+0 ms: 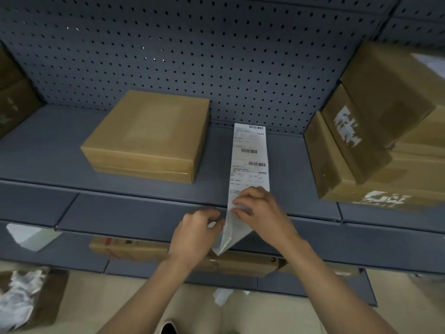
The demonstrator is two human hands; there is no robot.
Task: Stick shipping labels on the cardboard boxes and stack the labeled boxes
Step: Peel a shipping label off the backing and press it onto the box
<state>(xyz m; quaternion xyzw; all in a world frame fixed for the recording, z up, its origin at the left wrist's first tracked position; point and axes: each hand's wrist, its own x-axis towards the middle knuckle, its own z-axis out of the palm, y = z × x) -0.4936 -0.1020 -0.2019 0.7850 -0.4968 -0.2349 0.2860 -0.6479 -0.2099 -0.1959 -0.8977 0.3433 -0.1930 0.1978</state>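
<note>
Both hands pinch the label strip at the shelf edge: left hand on its backing (peeling down), right hand above. 1 box sits left.

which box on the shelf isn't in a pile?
The flat box left of the label strip: it lies alone. The boxes at the right and the boxes at the left edge are piled up.
</note>
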